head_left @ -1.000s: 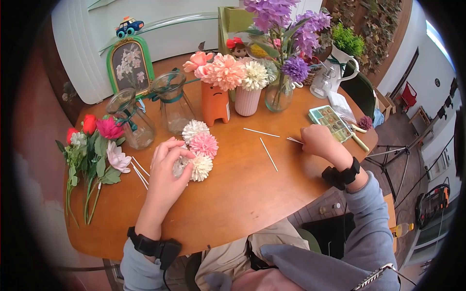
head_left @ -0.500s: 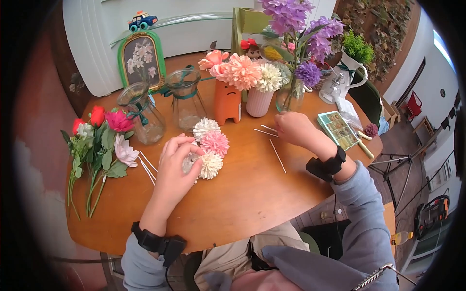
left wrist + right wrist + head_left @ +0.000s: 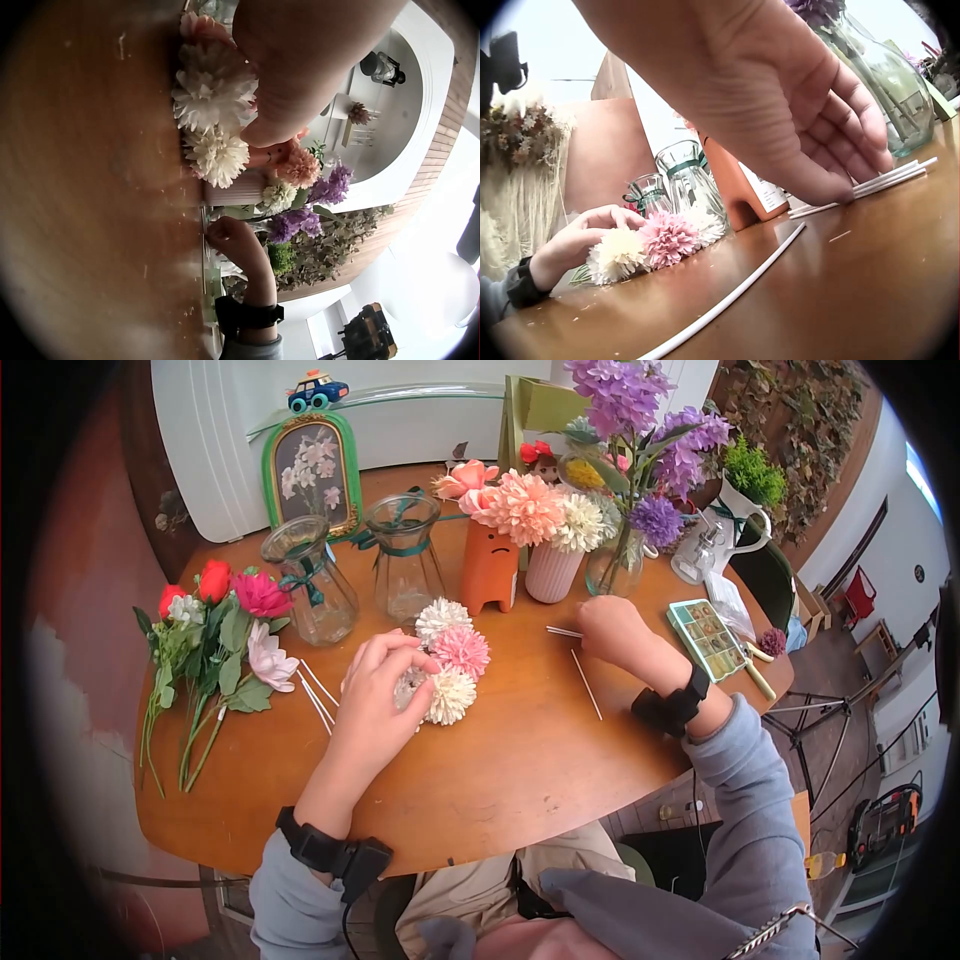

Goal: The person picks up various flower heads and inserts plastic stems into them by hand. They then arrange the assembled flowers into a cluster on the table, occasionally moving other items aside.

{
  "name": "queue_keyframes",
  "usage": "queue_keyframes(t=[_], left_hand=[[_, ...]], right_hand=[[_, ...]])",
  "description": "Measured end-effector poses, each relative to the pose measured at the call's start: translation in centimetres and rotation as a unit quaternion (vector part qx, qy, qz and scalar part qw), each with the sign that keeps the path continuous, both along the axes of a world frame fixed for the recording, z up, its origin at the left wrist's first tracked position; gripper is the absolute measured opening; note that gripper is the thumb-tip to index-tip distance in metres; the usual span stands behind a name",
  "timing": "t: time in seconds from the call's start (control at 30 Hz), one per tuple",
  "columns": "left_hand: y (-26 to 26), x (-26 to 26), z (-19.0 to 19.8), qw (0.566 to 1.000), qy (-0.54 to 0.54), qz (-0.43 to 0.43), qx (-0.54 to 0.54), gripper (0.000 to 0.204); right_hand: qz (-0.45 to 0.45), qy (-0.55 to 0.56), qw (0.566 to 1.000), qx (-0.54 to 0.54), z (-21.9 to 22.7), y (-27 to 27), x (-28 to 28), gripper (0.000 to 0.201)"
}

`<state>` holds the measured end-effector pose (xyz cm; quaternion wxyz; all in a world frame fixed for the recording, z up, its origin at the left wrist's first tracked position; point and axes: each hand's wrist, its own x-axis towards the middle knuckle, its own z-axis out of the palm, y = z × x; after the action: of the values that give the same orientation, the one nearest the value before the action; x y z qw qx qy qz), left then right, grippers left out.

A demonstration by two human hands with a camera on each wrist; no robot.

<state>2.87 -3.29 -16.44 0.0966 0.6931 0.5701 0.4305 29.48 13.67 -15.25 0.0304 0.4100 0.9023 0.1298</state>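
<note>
My right hand [image 3: 610,628] pinches several thin white sticks [image 3: 896,178] low over the table, thumb and fingertips around them. One more white stick [image 3: 587,685] lies on the wood just in front of that hand. My left hand [image 3: 383,678] rests at a cluster of artificial flower heads, fingers loosely bent and thumb close to the petals. The cluster has a pink flower head [image 3: 462,652], a white flower head [image 3: 441,620] and a cream flower head [image 3: 452,695]. Another whitish bloom is partly hidden under the left fingers.
Glass vases [image 3: 408,575] with green ribbon stand at the back left, beside an orange sad-faced vase [image 3: 489,570] and a pink ribbed vase [image 3: 550,573]. Stemmed flowers [image 3: 215,645] and white sticks [image 3: 317,700] lie left. A compartment box [image 3: 708,638] sits at right.
My right hand has moved left from beside the compartment box, bringing its sticks together with the one lying farther back. The left hand stays at the flower heads. The head view has shifted slightly.
</note>
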Motion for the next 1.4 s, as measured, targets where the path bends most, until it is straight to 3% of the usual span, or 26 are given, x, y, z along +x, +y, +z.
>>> queue_keyframes(t=[0.2,0.4,0.5,0.6,0.7,0.73,0.83,1.13,1.4], left_hand=[[0.0,-0.1,-0.1,1.0,0.006,-0.001,0.009,0.012],[-0.1,-0.1,-0.2,1.0,0.006,0.001,0.008,0.012],[-0.1,-0.1,-0.2,1.0,0.004,0.0,0.003,0.013],[-0.1,-0.1,-0.2,1.0,0.004,-0.002,0.005,0.012],[0.0,-0.2,-0.5,1.0,0.008,0.004,0.022,0.011],[0.1,-0.2,-0.5,0.999,0.01,0.008,0.031,0.011],[-0.2,0.0,0.0,1.0,-0.002,-0.003,0.0,0.012],[-0.2,-0.2,-0.2,1.0,-0.003,-0.003,0.008,0.012],[-0.4,-0.2,0.0,1.0,-0.001,0.002,0.006,0.011]], right_hand=[[-0.039,-0.058,0.997,-0.03,1.2,0.1,1.0,0.009],[-0.074,0.004,0.974,-0.212,3.7,-1.7,1.6,0.017],[-0.139,-0.009,0.925,-0.354,4.2,-2.6,0.9,0.025],[-0.102,-0.035,0.937,-0.332,4.0,-3.7,0.1,0.031],[-0.057,-0.065,0.984,-0.159,3.1,-5.6,-0.5,0.034],[-0.059,-0.08,0.984,-0.15,3.2,-6.1,-0.9,0.03],[0.012,-0.03,0.995,-0.099,1.5,-6.2,-0.6,0.024],[-0.03,-0.119,0.991,-0.058,1.3,-5.7,-0.8,0.008],[-0.033,-0.114,0.992,0.052,0.1,-3.5,3.7,0.01]])
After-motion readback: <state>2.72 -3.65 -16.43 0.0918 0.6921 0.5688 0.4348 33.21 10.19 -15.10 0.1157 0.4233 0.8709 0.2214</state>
